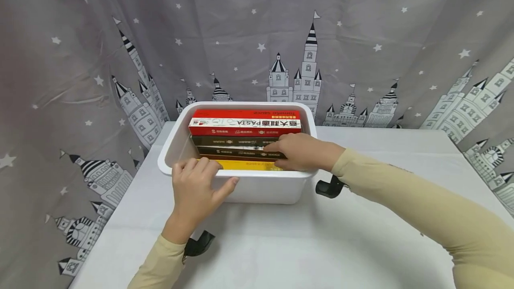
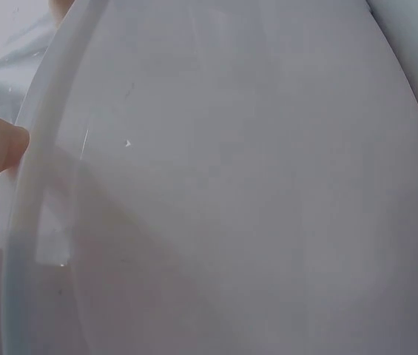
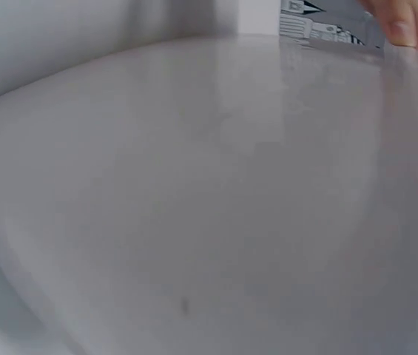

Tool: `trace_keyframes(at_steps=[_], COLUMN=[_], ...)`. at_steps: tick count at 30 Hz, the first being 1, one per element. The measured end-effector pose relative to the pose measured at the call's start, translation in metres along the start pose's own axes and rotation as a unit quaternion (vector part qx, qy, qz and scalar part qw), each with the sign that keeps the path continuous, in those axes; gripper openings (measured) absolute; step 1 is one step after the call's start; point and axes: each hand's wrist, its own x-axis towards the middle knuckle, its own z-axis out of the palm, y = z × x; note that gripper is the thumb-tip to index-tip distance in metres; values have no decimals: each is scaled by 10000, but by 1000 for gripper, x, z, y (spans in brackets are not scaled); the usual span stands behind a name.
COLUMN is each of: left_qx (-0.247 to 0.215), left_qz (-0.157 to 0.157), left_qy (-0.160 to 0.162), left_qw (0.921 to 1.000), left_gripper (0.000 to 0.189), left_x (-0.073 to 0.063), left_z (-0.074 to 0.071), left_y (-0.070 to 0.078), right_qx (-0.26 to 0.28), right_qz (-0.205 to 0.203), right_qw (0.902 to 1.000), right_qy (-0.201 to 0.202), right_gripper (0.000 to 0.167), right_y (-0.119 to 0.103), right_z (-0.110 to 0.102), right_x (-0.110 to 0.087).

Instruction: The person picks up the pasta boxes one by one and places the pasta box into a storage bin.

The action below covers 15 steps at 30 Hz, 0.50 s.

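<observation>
A white plastic bin (image 1: 261, 188) stands on the table, with several flat food boxes upright inside. My left hand (image 1: 196, 191) grips its near left rim, fingers over the edge and thumb outside. My right hand (image 1: 299, 150) reaches over the bin's right side and pinches a dark brown box (image 1: 237, 152) between fingers and thumb. Behind that is another dark box (image 1: 233, 141), then a red and white pasta box (image 1: 245, 127) and a red tomato sauce box (image 1: 241, 113) at the back. Nearest me stands a yellow sauce box (image 1: 249, 165), partly hidden by the bin's rim.
The bin rests on a white-covered table (image 1: 361, 244). Behind it and to the left hangs a grey curtain (image 1: 241, 26) printed with castles and stars. A black wrist mount (image 1: 198, 244) sits below my left hand, another (image 1: 329, 187) below my right wrist.
</observation>
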Motion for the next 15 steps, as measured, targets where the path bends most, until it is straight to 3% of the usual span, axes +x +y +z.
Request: trace_keyframes(at_steps=[5,10,15], left_qx=[18,0,28], left_qz=[5,21,24], left_qy=[64,134,118], left_qw=[10000,9999,9999], left_gripper=[71,71,71], left_x=[-1,0,0], left_z=[0,1,1], left_y=[-1,-1,-1], right_qx=[-17,-215,-4], right_qz=[-179,-290,-57], right_qw=[9971,9865,9823], right_qy=[743,1599,1874], right_gripper=[47,46,47], right_y=[9,18,29], right_z=[-6,-5,-2], right_x=[-18,-40,-63])
